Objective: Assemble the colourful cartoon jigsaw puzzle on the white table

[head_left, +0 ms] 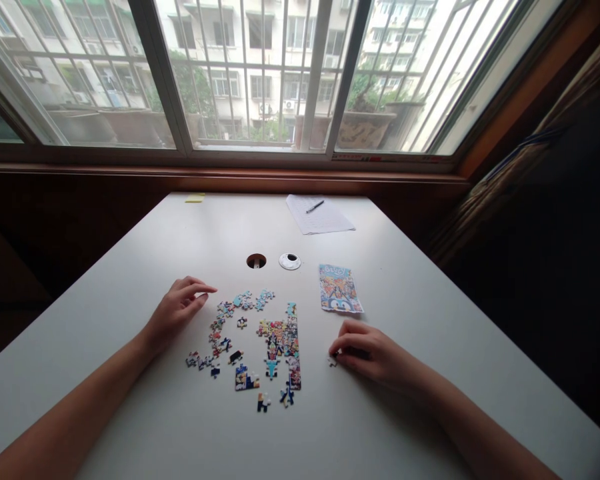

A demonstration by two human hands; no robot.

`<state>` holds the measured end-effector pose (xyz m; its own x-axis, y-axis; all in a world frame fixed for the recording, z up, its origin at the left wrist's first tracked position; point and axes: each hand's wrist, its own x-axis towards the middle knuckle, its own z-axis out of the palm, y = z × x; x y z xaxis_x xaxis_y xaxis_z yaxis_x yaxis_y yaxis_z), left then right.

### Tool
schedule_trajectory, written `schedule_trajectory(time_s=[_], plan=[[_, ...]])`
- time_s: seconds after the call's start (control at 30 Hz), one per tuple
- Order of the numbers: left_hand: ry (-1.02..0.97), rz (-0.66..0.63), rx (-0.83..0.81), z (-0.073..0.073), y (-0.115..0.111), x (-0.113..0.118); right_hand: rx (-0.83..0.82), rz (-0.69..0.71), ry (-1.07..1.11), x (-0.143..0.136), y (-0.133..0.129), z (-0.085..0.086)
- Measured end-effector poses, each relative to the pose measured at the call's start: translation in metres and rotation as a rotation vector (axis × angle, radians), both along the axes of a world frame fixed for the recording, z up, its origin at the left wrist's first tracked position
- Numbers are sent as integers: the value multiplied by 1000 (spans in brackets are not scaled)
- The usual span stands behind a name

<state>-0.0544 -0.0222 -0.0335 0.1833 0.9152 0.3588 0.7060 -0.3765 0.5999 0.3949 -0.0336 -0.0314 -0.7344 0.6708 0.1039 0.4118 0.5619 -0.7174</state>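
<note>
My left hand [181,305] hovers at or rests on the table just left of the loose pieces, index finger stretched out and thumb apart, holding nothing. To the right of the puzzle, my right hand [364,348] has its fingers curled together on a small jigsaw puzzle piece [332,361], which shows partly under the fingertips. Between the hands lies a partly joined section of the puzzle [284,339] with a straight right edge. Loose puzzle pieces [220,327] curve around its left side, and a small joined corner [245,378] sits lower down.
A creased picture sheet [340,289] lies beyond my right hand. Farther back are a round cable hole [256,261], its loose cover [290,261], papers [325,220] with a pen [315,207], and yellow sticky notes [195,198]. The white table [130,260] ends below a barred window.
</note>
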Motion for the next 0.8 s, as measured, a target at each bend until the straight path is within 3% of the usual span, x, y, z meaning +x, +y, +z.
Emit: schedule_trajectory(time_s=[0.13,0.33,0.67,0.8], plan=[[41,-36,-117,-1,6,-5,-10,3,-17,1,0,-2],[89,-190,-261,2,5,-14,-35,-7,-30,2,1,-1],[160,-435,-289,5,-5,-18,-73,-2,-12,6,4,-4],[215,-467,-318,4,-6,-15,-69,3,-11,5,3,-2]])
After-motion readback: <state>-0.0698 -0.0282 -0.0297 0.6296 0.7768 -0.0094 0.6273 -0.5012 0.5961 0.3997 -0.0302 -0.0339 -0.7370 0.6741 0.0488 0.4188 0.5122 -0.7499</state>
